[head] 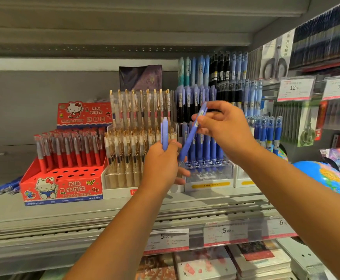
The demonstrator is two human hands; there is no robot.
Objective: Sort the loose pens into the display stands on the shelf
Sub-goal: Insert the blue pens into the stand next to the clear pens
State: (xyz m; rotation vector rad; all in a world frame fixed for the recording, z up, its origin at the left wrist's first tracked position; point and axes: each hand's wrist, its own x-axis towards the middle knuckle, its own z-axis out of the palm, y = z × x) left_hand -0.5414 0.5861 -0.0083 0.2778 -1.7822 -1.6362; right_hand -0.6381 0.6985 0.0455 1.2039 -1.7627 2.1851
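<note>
Shelf (43, 215) crowded with pen displays — one blue pen being slotted.

A light, stiff, smooth blue pen (189, 140) is pinched near its top by the right hand (223, 122), tip angled down towards the clear stand (209, 175); spare pens (164, 134) are gripped upright in the left hand (161, 164). Standing pens (207, 147) behind crowd the approach — a mid-barrel hold is judged steadier.

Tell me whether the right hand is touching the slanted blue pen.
Touching. The head view shows the right hand pinching the slanted blue pen near its upper end, with the fingers pressed against the barrel.
</note>
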